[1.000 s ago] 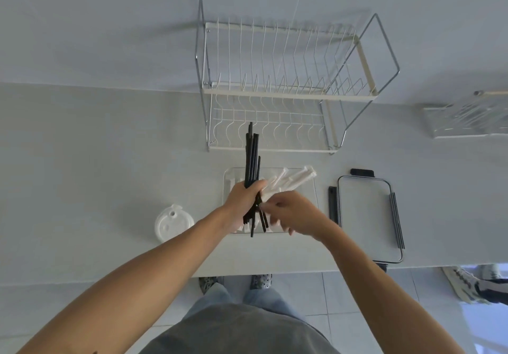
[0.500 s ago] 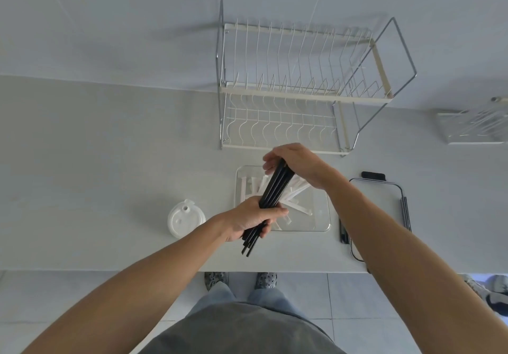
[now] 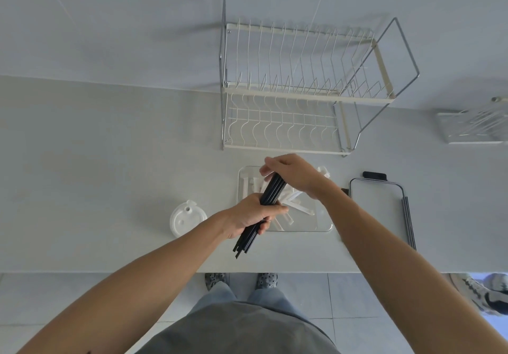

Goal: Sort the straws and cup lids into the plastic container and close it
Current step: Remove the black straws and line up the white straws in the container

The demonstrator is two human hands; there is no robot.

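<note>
Fingers (image 3: pixel 270 212) of left hand (image 3: pixel 248 217) and right hand (image 3: pixel 292 173) clench one black straw bundle (image 3: pixel 270 192) above clear container (image 3: pixel 321 223); one white cup lid (image 3: pixel 185 219) on bench (image 3: pixel 110 188).

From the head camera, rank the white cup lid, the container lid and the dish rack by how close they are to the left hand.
1. White cup lid, just left of the left hand.
2. Container lid, right, past the container.
3. Dish rack, behind, by the wall.

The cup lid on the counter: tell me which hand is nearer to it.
Left. The left hand grips the black straws just right of the cup lid, apart from it. The right hand holds their far ends over the container, farther away.
</note>
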